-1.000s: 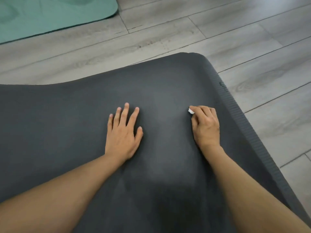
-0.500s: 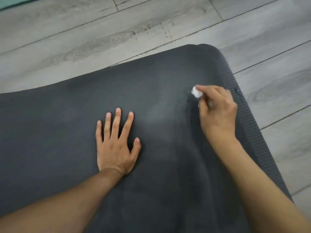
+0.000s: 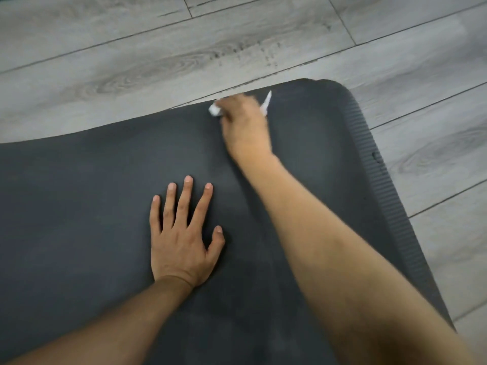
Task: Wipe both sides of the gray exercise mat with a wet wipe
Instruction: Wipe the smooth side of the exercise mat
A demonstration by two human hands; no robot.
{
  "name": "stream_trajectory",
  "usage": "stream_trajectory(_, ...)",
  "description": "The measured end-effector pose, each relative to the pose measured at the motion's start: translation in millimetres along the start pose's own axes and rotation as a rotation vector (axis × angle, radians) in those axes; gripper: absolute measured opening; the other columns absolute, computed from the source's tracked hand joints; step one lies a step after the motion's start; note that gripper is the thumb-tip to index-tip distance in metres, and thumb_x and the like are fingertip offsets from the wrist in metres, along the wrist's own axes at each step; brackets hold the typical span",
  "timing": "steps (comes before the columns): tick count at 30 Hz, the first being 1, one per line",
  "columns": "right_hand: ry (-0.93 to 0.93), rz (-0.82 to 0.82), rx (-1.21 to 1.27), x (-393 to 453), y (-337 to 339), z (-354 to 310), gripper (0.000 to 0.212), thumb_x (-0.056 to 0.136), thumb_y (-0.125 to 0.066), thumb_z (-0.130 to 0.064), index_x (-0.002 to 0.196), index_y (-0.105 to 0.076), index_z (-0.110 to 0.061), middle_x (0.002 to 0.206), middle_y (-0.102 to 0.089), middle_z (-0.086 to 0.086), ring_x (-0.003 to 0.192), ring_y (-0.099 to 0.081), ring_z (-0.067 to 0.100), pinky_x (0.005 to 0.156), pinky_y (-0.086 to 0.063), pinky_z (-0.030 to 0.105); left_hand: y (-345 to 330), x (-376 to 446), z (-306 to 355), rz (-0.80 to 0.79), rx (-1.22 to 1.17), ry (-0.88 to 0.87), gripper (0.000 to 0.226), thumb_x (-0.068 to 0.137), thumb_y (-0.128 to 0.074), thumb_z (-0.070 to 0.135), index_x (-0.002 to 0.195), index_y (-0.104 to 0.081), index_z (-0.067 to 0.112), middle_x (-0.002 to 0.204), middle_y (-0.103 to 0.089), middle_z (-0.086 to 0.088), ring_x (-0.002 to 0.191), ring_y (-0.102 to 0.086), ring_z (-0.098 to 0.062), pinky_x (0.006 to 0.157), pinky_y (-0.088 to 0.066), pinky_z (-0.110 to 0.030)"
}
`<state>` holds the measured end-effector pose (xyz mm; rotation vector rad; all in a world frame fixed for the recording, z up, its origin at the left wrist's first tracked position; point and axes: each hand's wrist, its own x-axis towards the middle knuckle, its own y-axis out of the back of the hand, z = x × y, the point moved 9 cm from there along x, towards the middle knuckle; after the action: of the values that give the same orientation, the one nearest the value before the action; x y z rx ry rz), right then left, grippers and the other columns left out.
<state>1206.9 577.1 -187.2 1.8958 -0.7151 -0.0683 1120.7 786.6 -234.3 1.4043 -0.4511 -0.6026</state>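
The gray exercise mat [image 3: 79,206] lies on the wood-plank floor [image 3: 131,48], cut off at the left and bottom. The left hand [image 3: 181,241] presses flat, fingers spread. Farther right, the blurred right hand [image 3: 245,125] grips a white wet wipe [image 3: 214,110] near the mat's far edge.

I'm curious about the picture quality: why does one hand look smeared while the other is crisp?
Head view: the right hand and its wet wipe are motion-blurred at the mat edge; the left hand, flat on the mat, is sharp; soft even light, no glare; wide-angle lens bends the mat's edge.
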Motion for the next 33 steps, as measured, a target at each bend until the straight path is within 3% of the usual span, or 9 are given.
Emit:
stream_trajectory(4,0.263,-0.109,0.059,-4,-4,1,0.030,0.084,-0.042,-0.020,0.087,-0.072,-0.021,0.089,-0.066,0.000,0.087,-0.057,0.025,0.083,-0.049,0.049,0,0,-1,0.013,-0.011,-0.004,0.075,0.090,-0.038,0.052,0.161,-0.028,0.028,0.169,-0.021,-0.007,0.156,-0.017,-0.034,0.124,-0.015,-0.058)
stream_trajectory(7,-0.010,-0.018,-0.149,23,38,102,0.030,0.086,-0.047,-0.024,0.098,-0.074,-0.023,0.102,-0.068,0.006,0.102,-0.058,0.028,0.083,-0.043,0.031,0,0,-1,0.015,-0.012,-0.007,0.075,0.090,-0.038,0.052,0.161,-0.028,0.028,0.169,-0.020,-0.006,0.156,-0.016,-0.033,0.124,-0.015,-0.059)
stream_trajectory(10,-0.311,0.025,-0.151,24,71,171,0.028,0.087,-0.049,-0.013,0.097,-0.073,-0.023,0.106,-0.068,0.009,0.101,-0.060,0.031,0.084,-0.045,0.034,2,1,0,0.021,-0.008,-0.002,0.075,0.090,-0.038,0.052,0.161,-0.029,0.028,0.169,-0.021,-0.006,0.156,-0.017,-0.033,0.124,-0.015,-0.058)
stream_trajectory(13,-0.294,0.125,0.012,11,61,137,0.027,0.083,-0.054,-0.006,0.095,-0.074,-0.018,0.100,-0.070,0.009,0.094,-0.063,0.029,0.089,-0.045,0.034,2,2,0,0.013,-0.002,0.003,0.075,0.090,-0.037,0.052,0.161,-0.029,0.028,0.169,-0.021,-0.006,0.156,-0.018,-0.034,0.124,-0.015,-0.058)
stream_trajectory(16,-0.055,0.084,0.187,-20,23,46,0.027,0.075,-0.056,0.004,0.086,-0.073,-0.013,0.091,-0.071,0.005,0.085,-0.062,0.026,0.101,-0.036,0.031,2,3,0,0.012,0.010,0.002,0.075,0.090,-0.037,0.052,0.160,-0.030,0.028,0.169,-0.022,-0.007,0.155,-0.019,-0.034,0.123,-0.016,-0.059)
stream_trajectory(18,0.032,-0.004,0.203,-43,9,7,0.025,0.079,-0.058,0.000,0.096,-0.072,-0.010,0.098,-0.068,0.004,0.087,-0.058,0.027,0.088,-0.041,0.027,2,3,1,0.015,0.013,0.003,0.074,0.090,-0.037,0.052,0.160,-0.030,0.028,0.168,-0.023,-0.007,0.155,-0.020,-0.034,0.123,-0.016,-0.059)
stream_trajectory(24,0.049,0.069,-0.002,-26,34,37,0.013,0.084,-0.061,-0.017,0.090,-0.072,-0.021,0.101,-0.064,-0.001,0.092,-0.054,0.025,0.085,-0.041,0.034,3,3,1,0.022,0.015,0.001,0.074,0.090,-0.037,0.052,0.160,-0.030,0.028,0.168,-0.023,-0.007,0.155,-0.020,-0.034,0.123,-0.017,-0.059)
stream_trajectory(28,-0.049,0.079,-0.058,-35,31,43,0.023,0.080,-0.058,0.002,0.087,-0.066,-0.018,0.074,-0.059,-0.003,0.072,-0.048,0.022,0.094,-0.047,0.038,4,4,2,0.018,0.016,-0.001,0.074,0.090,-0.037,0.051,0.160,-0.030,0.028,0.168,-0.022,-0.006,0.155,-0.019,-0.034,0.123,-0.017,-0.059)
stream_trajectory(33,0.141,0.041,-0.231,-36,29,30,0.013,0.080,-0.065,-0.003,0.089,-0.065,-0.012,0.071,-0.059,-0.002,0.076,-0.051,0.023,0.078,-0.048,0.034,4,4,1,0.019,0.020,0.002,0.074,0.090,-0.037,0.052,0.160,-0.030,0.028,0.168,-0.023,-0.007,0.155,-0.019,-0.034,0.123,-0.016,-0.059)
